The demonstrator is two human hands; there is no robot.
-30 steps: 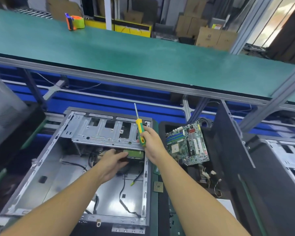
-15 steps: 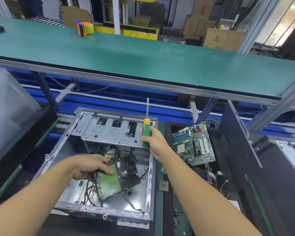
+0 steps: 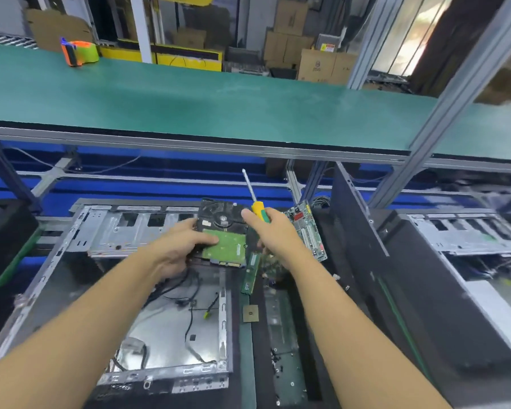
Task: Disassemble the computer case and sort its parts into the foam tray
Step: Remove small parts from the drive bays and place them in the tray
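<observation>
The open metal computer case (image 3: 53,270) lies flat in front of me, loose cables on its floor. My left hand (image 3: 179,246) grips a hard drive (image 3: 223,231) with a green circuit board, held above the case's right far corner. My right hand (image 3: 270,231) holds a yellow-green screwdriver (image 3: 255,202), tip pointing up, and also touches the drive's right side. The black foam tray (image 3: 281,335) lies right of the case, holding a motherboard (image 3: 306,228), a RAM stick (image 3: 251,273) and a CPU chip (image 3: 250,313).
A green-topped bench (image 3: 219,104) runs across above, with a tape dispenser (image 3: 78,53) on it. A dark case panel (image 3: 357,231) stands upright right of the tray. Another open case (image 3: 466,240) sits at far right. A dark unit (image 3: 3,231) is at left.
My left hand lifted the hard drive out of the case and carried it up and right toward the tray. My right hand with the screwdriver came against the drive.
</observation>
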